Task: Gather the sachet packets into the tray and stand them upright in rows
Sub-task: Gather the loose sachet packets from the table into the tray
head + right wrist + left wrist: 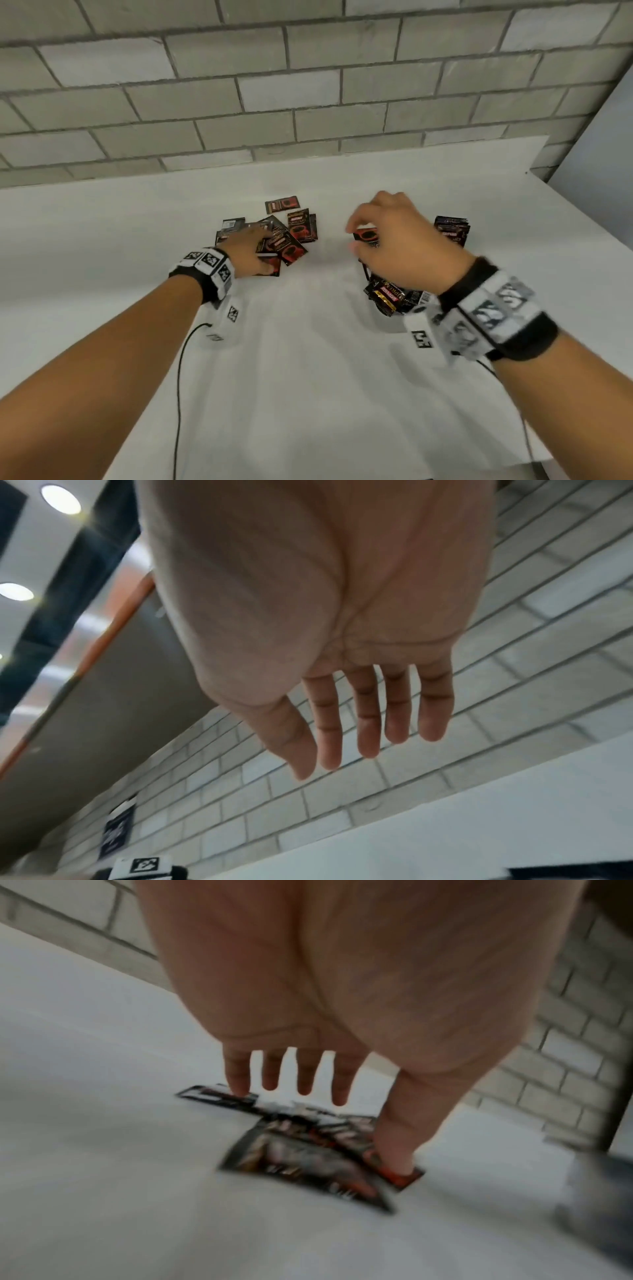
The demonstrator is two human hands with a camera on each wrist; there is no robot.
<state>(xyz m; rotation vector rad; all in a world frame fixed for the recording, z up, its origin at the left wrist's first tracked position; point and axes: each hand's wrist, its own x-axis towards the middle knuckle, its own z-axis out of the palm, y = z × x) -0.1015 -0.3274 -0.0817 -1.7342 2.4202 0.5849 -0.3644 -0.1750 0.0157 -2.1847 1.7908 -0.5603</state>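
One white counter [308, 342], smooth and matte, backed by a grey brick wall [308, 85]; its right end is cut off by a plain wall. Loose sachet packets [291, 236], flat glossy black-and-red foil, lie scattered under my left hand [250, 253], fingers straight, pressing them. My right hand [394, 240] hangs relaxed, released, above the tray [387, 317] of upright packets.

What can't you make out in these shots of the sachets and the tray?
- Tray: head view, mostly hidden by the right hand and wristband; rows unreadable.
- Sachet by the right hand: whether the fingers pinch it is unclear; the right wrist view shows straight fingers and no sachet.
- Loose sachets: left hand covers some; count uncertain.
- Sachet print: left wrist view, motion-blurred.
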